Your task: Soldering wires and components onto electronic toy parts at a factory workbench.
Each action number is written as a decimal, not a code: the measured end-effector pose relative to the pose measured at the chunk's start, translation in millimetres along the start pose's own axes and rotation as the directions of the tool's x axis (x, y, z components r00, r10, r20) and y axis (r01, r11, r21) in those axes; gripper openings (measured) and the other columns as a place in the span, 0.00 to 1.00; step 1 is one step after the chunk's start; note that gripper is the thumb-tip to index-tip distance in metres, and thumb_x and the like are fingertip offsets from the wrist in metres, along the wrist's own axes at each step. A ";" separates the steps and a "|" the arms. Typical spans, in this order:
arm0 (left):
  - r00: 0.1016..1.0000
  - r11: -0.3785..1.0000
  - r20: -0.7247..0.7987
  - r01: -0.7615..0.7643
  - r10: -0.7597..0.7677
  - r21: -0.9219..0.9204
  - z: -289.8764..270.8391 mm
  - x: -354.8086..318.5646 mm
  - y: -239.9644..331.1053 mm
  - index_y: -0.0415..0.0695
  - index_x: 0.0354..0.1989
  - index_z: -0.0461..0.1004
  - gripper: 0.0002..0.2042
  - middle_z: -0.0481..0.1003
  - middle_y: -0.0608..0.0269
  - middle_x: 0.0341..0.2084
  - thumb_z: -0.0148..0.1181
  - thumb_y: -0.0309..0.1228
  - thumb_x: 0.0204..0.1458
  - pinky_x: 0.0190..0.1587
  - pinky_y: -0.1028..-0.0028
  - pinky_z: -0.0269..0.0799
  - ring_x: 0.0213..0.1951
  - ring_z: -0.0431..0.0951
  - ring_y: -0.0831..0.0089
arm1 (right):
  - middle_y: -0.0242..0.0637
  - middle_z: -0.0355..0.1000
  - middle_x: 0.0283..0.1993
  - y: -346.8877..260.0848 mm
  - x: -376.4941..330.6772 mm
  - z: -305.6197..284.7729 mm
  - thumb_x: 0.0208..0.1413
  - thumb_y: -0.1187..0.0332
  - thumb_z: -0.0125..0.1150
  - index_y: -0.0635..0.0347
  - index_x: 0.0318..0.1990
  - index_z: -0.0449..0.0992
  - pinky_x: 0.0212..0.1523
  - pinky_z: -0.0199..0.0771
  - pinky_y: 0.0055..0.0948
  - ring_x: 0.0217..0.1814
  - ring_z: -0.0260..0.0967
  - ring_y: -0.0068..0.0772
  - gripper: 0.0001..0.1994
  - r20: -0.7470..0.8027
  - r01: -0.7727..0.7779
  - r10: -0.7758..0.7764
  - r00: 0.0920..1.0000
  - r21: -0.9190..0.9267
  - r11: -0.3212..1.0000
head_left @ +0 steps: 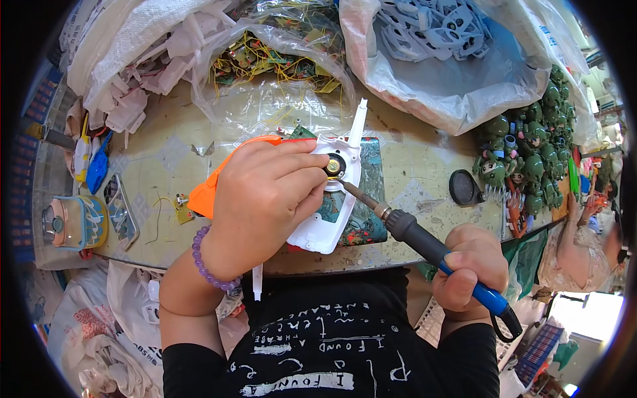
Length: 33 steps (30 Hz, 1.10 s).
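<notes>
A white plastic shell (322,229) with long thin arms lies tilted on a dark patterned pad (368,199). Set into the shell is a small round black speaker (336,161) with a brass-coloured centre. My left hand (265,186) is closed over the shell, its fingertips at the speaker; whether a thin wire is pinched there is hidden. In my right hand (471,265) I grip a soldering iron (424,235) with a blue and black handle, its tip at the speaker's lower edge. An orange plastic piece (209,189) shows partly beneath my left hand.
Bags at the back hold white plastic parts (179,46), wired circuit boards (265,60) and pale frames (434,30). Green figurines (537,146) crowd the right, near a black round lid (466,187). A phone (121,212) and cup (79,222) stand left. Another person's arm (570,232) shows far right.
</notes>
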<state>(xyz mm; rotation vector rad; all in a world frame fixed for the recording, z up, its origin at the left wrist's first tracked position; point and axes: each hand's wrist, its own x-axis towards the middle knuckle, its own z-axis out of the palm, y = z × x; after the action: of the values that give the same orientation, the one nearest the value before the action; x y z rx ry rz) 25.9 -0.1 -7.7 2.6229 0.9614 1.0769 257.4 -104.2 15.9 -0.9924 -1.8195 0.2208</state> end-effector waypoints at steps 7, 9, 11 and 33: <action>1.000 1.000 0.013 -0.007 0.007 0.009 -0.7 1.9 0.9 0.43 0.26 0.78 0.05 0.81 0.65 0.33 0.67 0.23 0.39 0.44 0.66 0.72 0.43 0.80 0.65 | 0.33 0.63 0.22 -0.8 0.8 -0.5 0.60 0.60 0.53 0.59 0.34 0.66 0.22 0.62 0.28 0.21 0.60 0.28 0.11 -0.065 -0.060 0.061 0.996 0.023 0.998; 1.000 1.000 0.015 -0.011 0.011 0.007 -0.8 1.9 0.5 0.43 0.26 0.78 0.05 0.81 0.65 0.33 0.67 0.23 0.39 0.44 0.66 0.72 0.43 0.80 0.65 | 0.32 0.63 0.23 1.1 1.3 0.6 0.59 0.62 0.53 0.60 0.34 0.66 0.21 0.60 0.27 0.21 0.59 0.27 0.11 -0.096 -0.074 0.079 0.992 0.055 0.996; 1.000 1.000 0.016 -0.015 0.015 0.005 -0.7 1.5 -0.7 0.43 0.26 0.78 0.05 0.81 0.65 0.33 0.67 0.23 0.39 0.44 0.66 0.72 0.43 0.80 0.65 | 0.35 0.68 0.23 5.5 2.0 -2.3 0.55 0.68 0.57 0.61 0.35 0.68 0.21 0.65 0.30 0.19 0.64 0.31 0.07 -0.095 -0.063 0.072 0.993 0.097 0.993; 1.000 1.000 0.011 0.012 -0.012 0.026 -11.1 4.4 7.2 0.43 0.29 0.78 0.06 0.80 0.62 0.32 0.67 0.24 0.40 0.48 0.62 0.69 0.43 0.79 0.60 | 0.36 0.64 0.23 25.3 -40.6 -4.3 0.60 0.62 0.53 0.62 0.35 0.64 0.17 0.55 0.20 0.17 0.55 0.20 0.12 -0.494 -0.146 0.098 0.864 -0.059 0.987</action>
<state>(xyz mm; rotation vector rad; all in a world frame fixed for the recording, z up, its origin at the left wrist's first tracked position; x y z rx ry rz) 24.4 -4.2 5.6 2.6369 0.9940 1.0526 280.6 -117.9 -23.8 -1.1154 -1.3108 -0.0445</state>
